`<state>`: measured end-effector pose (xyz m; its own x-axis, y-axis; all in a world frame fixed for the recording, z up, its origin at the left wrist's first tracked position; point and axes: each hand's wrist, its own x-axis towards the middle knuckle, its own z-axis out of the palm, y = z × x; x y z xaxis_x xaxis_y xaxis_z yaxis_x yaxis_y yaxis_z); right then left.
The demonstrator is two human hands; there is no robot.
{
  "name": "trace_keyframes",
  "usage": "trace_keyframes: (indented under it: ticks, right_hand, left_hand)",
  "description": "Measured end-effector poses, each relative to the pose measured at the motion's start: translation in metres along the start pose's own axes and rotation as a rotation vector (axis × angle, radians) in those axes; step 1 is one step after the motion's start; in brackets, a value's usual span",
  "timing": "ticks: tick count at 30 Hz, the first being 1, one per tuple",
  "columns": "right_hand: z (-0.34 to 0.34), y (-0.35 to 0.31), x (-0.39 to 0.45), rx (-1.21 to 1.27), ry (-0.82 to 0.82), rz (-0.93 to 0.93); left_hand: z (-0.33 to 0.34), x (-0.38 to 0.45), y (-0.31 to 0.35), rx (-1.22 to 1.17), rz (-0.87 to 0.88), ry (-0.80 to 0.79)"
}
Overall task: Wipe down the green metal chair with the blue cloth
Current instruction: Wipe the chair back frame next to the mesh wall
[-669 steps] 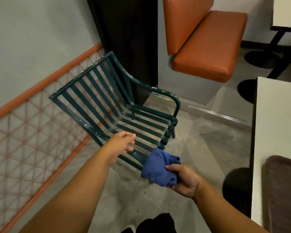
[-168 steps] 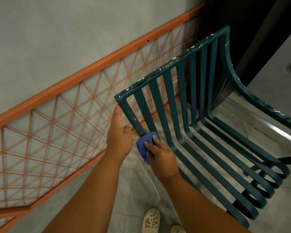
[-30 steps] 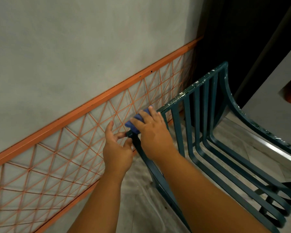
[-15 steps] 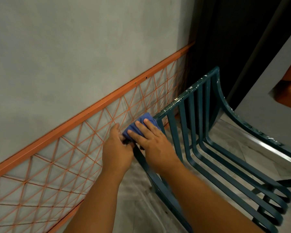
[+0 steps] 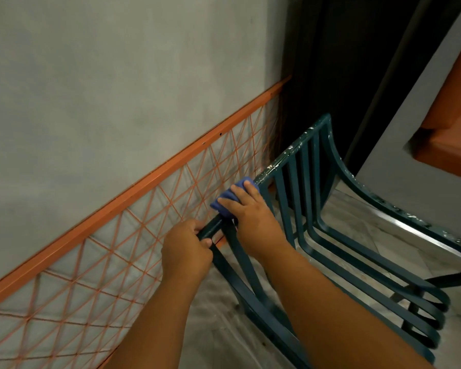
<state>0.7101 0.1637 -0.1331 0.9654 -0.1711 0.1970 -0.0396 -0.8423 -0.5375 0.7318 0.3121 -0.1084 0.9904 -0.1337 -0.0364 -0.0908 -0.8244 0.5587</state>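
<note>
The green metal chair [image 5: 312,198] with slatted back and seat stands against the wall, its top rail flecked with white. My left hand [image 5: 185,249] grips the near corner of that top rail. My right hand [image 5: 250,209] holds the blue cloth [image 5: 230,197] pressed over the top rail just beyond the corner, fingers curled over it. Most of the cloth is hidden under the fingers.
A grey wall with an orange rail and orange wire lattice [image 5: 155,209] runs just left of the chair. A dark panel [image 5: 343,62] stands behind it. An orange cushioned bench [image 5: 453,123] is at the far right. Grey tiled floor [image 5: 357,217] lies under the chair.
My right hand has slid the cloth along the top rail away from the corner. My left hand has closed around the rail's corner. The view has shifted slightly.
</note>
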Motion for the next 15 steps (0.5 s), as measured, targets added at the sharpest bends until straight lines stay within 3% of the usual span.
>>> trace_keyframes:
  ticks: [3, 9, 15]
  right_hand:
    - [0.009, -0.02, 0.008, -0.038, 0.019, 0.074]
    - [0.007, -0.005, -0.031, 0.135, -0.014, -0.084]
    - [0.003, -0.011, 0.008, 0.001, 0.056, 0.15]
  left_hand:
    - [-0.003, 0.001, 0.003, 0.063, 0.015, -0.003]
    - [-0.011, 0.005, 0.013, 0.238, 0.053, -0.016]
    - [-0.011, 0.006, 0.017, 0.353, 0.032, -0.027]
